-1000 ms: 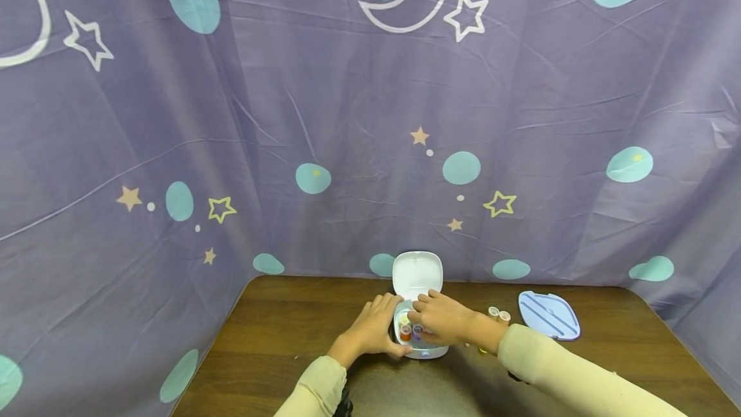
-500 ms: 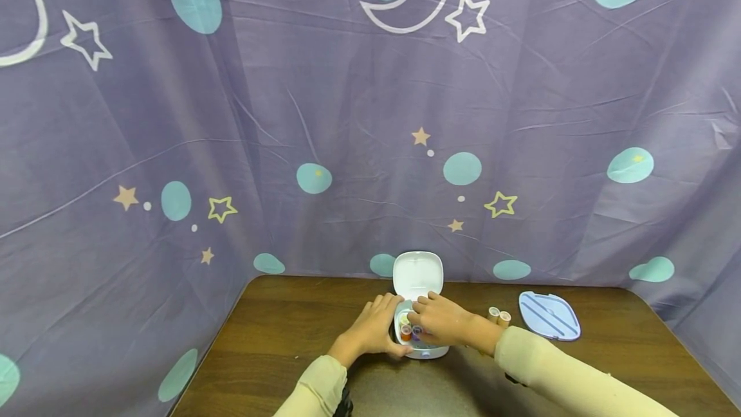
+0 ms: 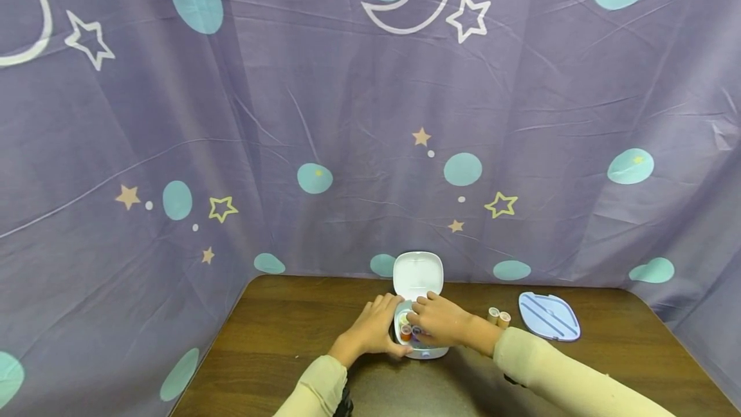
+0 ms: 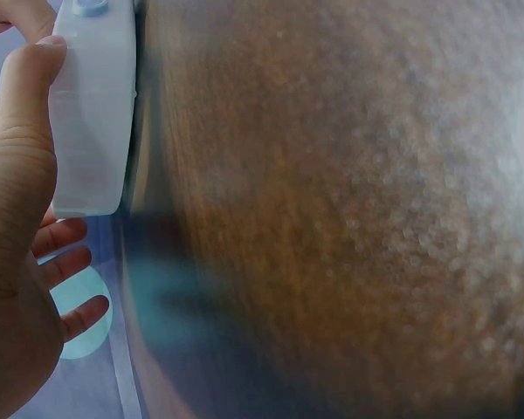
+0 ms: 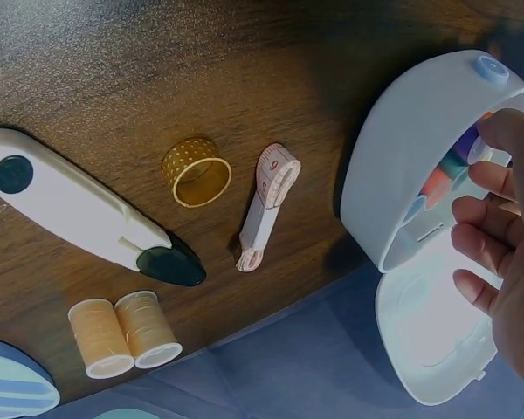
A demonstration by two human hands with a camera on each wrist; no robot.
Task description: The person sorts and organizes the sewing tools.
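Observation:
A small white sewing box [image 5: 393,166] sits on the table with its lid [image 3: 418,274] raised at the back. Several coloured thread spools stand inside, among them an orange one [image 3: 406,333]. My left hand [image 3: 373,327] grips the box at its left side. Its thumb [image 4: 31,87] lies against the front wall, and the other fingers reach round the far side. My right hand [image 3: 442,320] reaches down into the box from the right. Its thumb and forefinger pinch the pale end of a thread spool [image 5: 479,150]; the other fingers are bent. The hand hides part of the spools.
Right of the box lie a folded tape measure [image 5: 266,201], a gold thimble ring [image 5: 196,175] and a white tool with a dark tip [image 5: 79,201]. Two tan thread spools [image 3: 499,317] stand before a light blue grooved tray [image 3: 550,316]. A purple curtain [image 3: 359,114] hangs behind.
My right hand has shifted very slightly left over the box, and the purple spool beneath it has become more covered. The left hand keeps its grip in the same place.

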